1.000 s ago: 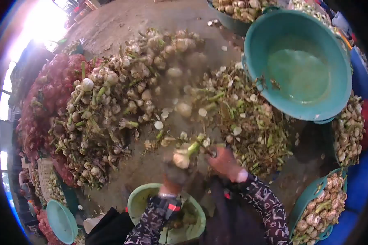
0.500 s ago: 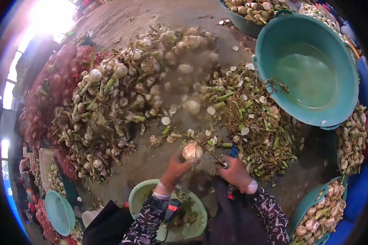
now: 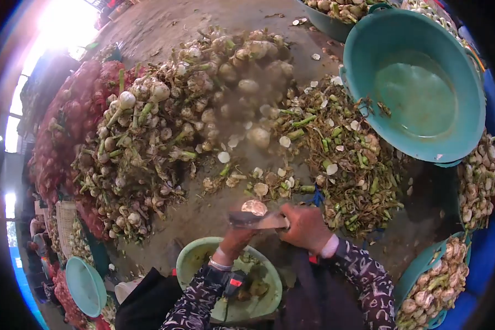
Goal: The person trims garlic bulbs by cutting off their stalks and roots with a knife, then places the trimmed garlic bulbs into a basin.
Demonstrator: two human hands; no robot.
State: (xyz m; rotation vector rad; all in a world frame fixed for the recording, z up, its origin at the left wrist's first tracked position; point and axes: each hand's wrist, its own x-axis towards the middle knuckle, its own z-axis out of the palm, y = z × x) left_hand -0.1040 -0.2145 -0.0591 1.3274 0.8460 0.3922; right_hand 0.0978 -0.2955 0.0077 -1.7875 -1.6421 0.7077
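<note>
A garlic bulb point(image 3: 254, 207) is held in my left hand point(image 3: 235, 240), which is closed round it, with the bulb's pale face showing above the fingers. My right hand point(image 3: 307, 226) is wrapped round the handle of a knife point(image 3: 265, 221). The broad blade points left and lies across the front of the bulb, covering part of my left fingers. I cannot tell whether the edge touches the bulb. Below my left hand stands a pale green basin point(image 3: 191, 258) with some trimmings in it.
A heap of untrimmed garlic point(image 3: 143, 132) lies ahead on the left, beside red mesh sacks point(image 3: 71, 129). Cut stalks and roots point(image 3: 352, 170) are piled at the right. A large teal tub point(image 3: 418, 99) stands beyond them. Another tub of garlic bulbs point(image 3: 434, 280) is at the lower right.
My right hand has moved left, bringing the knife from beside the bulb to across its front. My left hand and the bulb have come slightly lower. A cut piece now lies on the floor ahead.
</note>
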